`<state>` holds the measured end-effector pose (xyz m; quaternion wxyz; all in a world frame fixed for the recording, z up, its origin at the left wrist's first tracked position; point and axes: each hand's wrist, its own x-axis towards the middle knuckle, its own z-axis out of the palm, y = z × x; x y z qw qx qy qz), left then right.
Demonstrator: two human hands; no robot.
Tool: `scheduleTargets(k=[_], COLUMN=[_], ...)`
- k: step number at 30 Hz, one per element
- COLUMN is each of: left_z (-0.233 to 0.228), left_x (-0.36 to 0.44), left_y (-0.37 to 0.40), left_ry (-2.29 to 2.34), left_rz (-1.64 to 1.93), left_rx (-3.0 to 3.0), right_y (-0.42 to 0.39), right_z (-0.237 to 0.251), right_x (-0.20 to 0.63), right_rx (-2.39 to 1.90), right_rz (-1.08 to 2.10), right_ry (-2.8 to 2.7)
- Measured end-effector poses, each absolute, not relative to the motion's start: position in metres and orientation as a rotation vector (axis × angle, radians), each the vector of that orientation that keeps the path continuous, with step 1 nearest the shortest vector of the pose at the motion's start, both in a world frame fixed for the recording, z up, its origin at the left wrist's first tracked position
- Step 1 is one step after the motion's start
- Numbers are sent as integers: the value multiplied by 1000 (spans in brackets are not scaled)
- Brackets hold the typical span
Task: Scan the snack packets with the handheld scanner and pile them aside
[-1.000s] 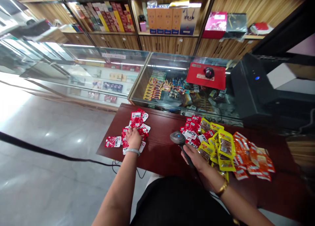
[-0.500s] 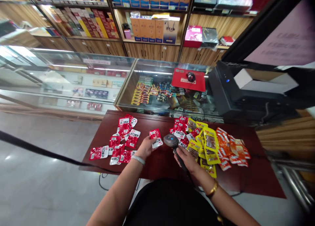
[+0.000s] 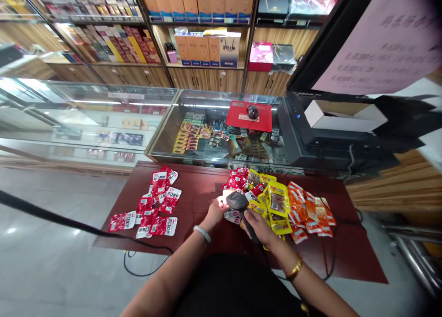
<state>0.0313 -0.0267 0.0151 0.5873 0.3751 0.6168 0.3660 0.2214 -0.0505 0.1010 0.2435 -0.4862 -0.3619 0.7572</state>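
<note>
My right hand (image 3: 257, 226) grips the handle of a dark barcode scanner (image 3: 237, 201), its head tilted down over the table. My left hand (image 3: 217, 212) holds a red snack packet (image 3: 232, 215) right under the scanner head, mostly hidden by it, in a bright spot of light. To the left lies a spread of red packets (image 3: 157, 202). To the right is a pile of red, yellow (image 3: 276, 206) and orange packets (image 3: 309, 211). All of it rests on a dark red table (image 3: 196, 188).
A glass display counter (image 3: 207, 128) stands behind the table, bearing a red mat with a mouse (image 3: 248, 115) and a black monitor (image 3: 338, 123) at right. Shelves of boxes (image 3: 203, 45) line the wall. A black cable (image 3: 86, 227) runs across the grey floor at left.
My left hand lifted a red packet from the left spread and carried it right, under the scanner head. The view shifted right and up.
</note>
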Motion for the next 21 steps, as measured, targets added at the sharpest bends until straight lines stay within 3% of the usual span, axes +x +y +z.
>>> scheduleTargets(k=[12, 17, 21], left_z=[10, 26, 42], left_x=[76, 16, -60], left_y=[-14, -28, -46], left_ry=[1521, 1731, 2229], left_rz=[780, 759, 542], left_rx=[887, 1011, 1161], right_y=[-53, -50, -51], right_z=[73, 80, 78], right_x=[265, 235, 189], right_rx=[-1371, -1366, -1384], right_rz=[2053, 2105, 2139], right_ry=[-882, -903, -994])
